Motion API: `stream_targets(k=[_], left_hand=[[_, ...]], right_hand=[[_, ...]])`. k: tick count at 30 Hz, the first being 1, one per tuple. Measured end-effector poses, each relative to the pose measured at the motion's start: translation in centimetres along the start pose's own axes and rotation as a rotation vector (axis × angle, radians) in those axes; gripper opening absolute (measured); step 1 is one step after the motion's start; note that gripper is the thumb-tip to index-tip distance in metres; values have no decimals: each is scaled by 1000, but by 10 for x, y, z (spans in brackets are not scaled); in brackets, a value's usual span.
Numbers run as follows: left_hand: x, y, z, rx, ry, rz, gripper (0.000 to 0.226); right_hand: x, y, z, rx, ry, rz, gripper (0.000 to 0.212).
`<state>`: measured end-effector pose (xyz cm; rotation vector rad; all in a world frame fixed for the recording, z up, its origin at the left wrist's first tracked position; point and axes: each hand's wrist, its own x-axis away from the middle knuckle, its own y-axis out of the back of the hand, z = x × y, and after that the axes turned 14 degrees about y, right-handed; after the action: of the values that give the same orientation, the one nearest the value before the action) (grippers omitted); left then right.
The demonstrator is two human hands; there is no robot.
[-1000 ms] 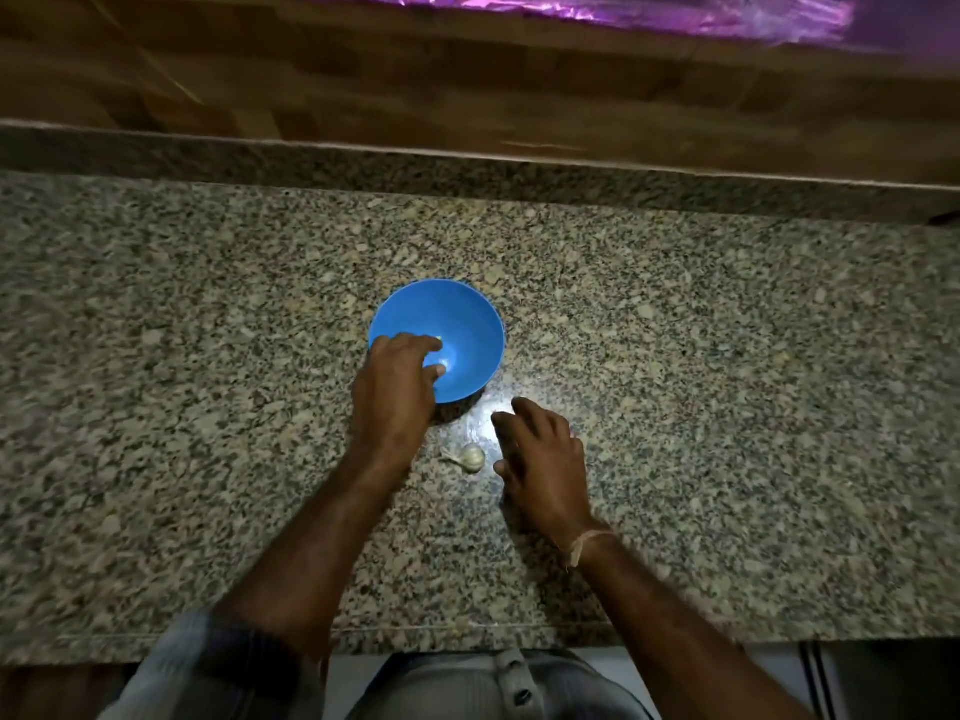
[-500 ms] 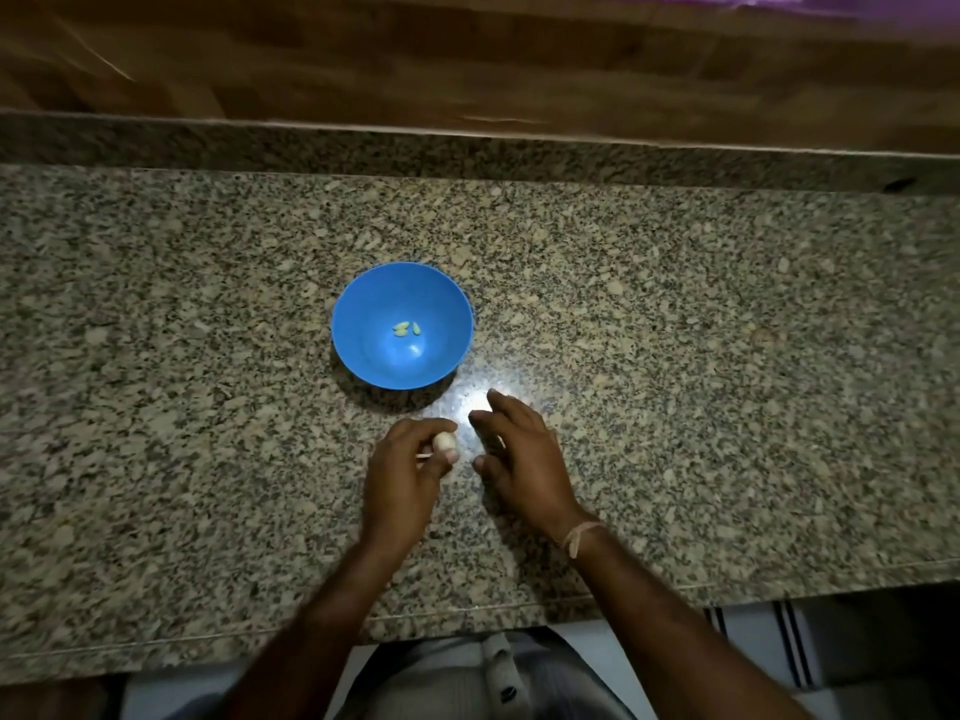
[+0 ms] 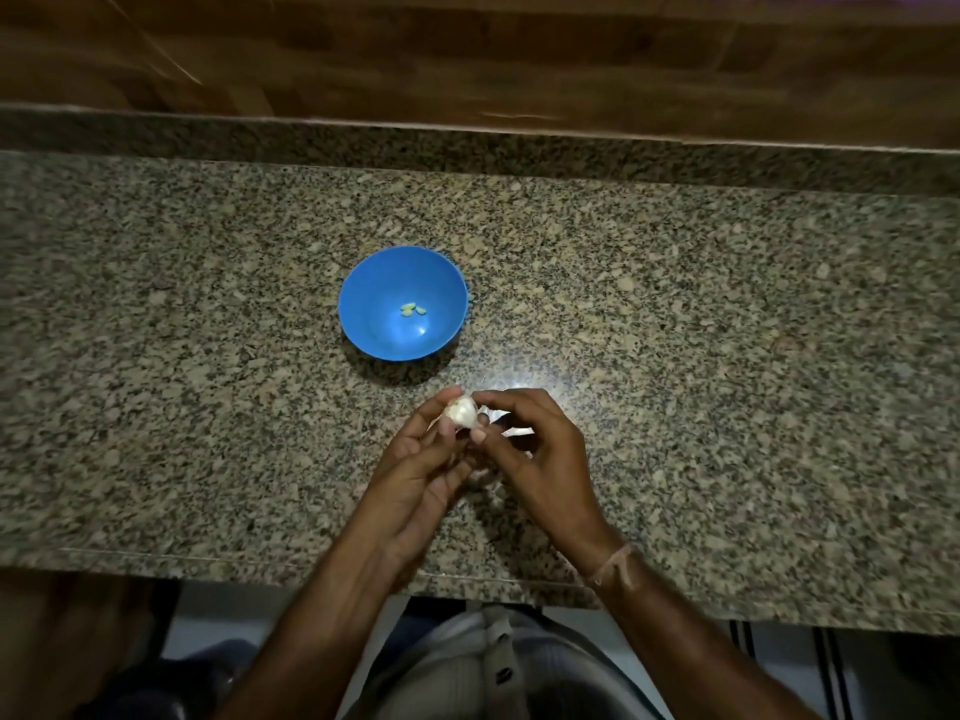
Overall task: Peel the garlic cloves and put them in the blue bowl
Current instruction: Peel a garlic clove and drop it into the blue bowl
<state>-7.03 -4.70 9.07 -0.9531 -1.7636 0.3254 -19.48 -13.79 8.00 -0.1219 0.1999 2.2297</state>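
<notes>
A small white garlic head point(image 3: 461, 412) is held just above the granite counter, in front of the blue bowl point(image 3: 363, 324). My left hand point(image 3: 421, 470) grips it from the left with thumb and fingertips. My right hand point(image 3: 535, 459) pinches it from the right with thumb and forefinger. The bowl stands upright a short way beyond my hands and holds a few pale peeled cloves point(image 3: 413, 309) at its bottom.
The speckled granite counter point(image 3: 727, 356) runs left to right, with a raised granite lip and a wooden wall point(image 3: 467, 54) behind it. White scraps of garlic skin point(image 3: 511, 431) lie under my right hand. The counter's front edge is close to my body.
My left hand left the bowl, picked the garlic up off the counter and lifted it. My right hand closed in and now pinches it too. Peeled cloves now show in the bowl.
</notes>
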Motion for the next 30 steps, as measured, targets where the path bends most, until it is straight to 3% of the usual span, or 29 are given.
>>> stream_targets(k=[4, 19, 26, 30], left_hand=[[8, -11, 10, -17, -46, -45, 35], [21, -26, 20, -146, -148, -134, 39], [21, -20, 26, -192, -167, -198, 33], [21, -19, 29, -232, -197, -217, 31]], right_hand=[[5, 6, 8, 49, 101, 15, 31], [12, 25, 11, 333, 403, 130, 26], [19, 25, 7, 490, 445, 218, 26], [25, 19, 7, 554, 445, 186, 28]])
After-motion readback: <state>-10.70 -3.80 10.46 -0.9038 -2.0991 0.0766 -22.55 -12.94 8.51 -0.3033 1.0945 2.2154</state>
